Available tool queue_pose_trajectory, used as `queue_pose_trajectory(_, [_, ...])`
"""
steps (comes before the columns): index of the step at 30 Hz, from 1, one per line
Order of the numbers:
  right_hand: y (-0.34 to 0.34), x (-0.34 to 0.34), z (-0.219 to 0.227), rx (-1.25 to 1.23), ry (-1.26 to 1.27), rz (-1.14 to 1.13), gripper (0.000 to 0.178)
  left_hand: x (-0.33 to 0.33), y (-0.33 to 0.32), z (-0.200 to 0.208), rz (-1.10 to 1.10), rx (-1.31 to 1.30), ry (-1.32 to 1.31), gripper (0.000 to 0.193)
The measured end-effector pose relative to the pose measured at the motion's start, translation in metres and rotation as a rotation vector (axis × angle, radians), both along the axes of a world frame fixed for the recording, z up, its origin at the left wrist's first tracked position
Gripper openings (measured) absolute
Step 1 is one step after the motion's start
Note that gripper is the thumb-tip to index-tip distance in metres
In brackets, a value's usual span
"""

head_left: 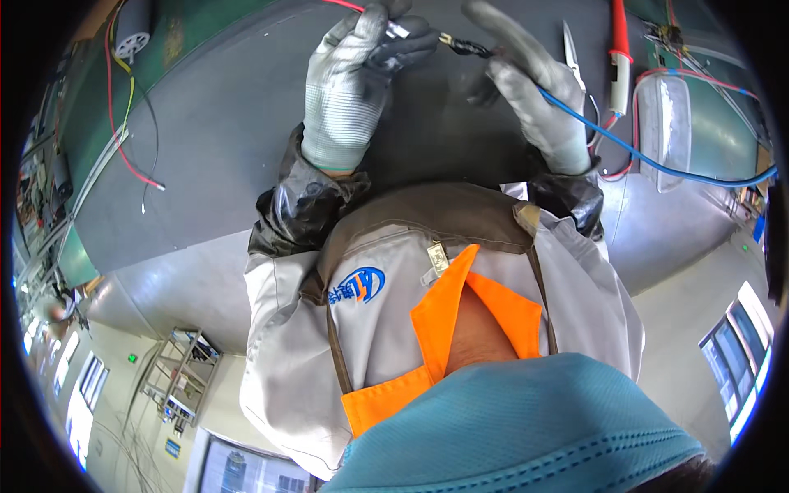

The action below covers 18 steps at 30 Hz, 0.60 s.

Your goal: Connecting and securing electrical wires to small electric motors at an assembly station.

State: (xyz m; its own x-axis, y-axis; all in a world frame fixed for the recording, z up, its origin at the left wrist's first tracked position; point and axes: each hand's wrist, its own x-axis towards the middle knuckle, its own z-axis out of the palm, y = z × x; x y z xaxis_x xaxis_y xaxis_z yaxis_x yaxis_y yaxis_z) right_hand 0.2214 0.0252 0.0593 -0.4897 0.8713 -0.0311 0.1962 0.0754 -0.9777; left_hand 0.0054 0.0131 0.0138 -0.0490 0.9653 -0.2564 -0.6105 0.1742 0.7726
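Both of my hands wear grey knit gloves and are raised over a dark grey bench mat [214, 156]. My left hand [355, 86] pinches the end of a red wire [342, 5] that carries a small white and metal terminal [398, 30]. My right hand [532, 97] grips a blue wire [657, 164] that trails off to the right. Between the two hands sits a small black connector [470, 48] with a brass tip, joining the wire ends. Dark sleeve covers wrap both wrists.
To the right of my right hand lie metal snips [570, 48], a red-handled tool [619, 49] and a clear plastic cover [664, 123]. Red, yellow and black wires [123, 123] and a small round white part [131, 38] lie at the left. My grey jacket fills the lower middle.
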Motion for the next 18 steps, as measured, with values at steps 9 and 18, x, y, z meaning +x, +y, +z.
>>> queue_pose_trajectory(9, [-0.014, -0.011, -0.027, 0.191, -0.295, -0.234, 0.064, 0.017, 0.005, 0.015, -0.109, -0.075, -0.176, 0.033])
queue_pose_trajectory(18, [-0.017, -0.008, -0.038, 0.403, -0.363, -0.234, 0.059, 0.02, 0.001, -0.003, -0.121, 0.032, -0.18, 0.034])
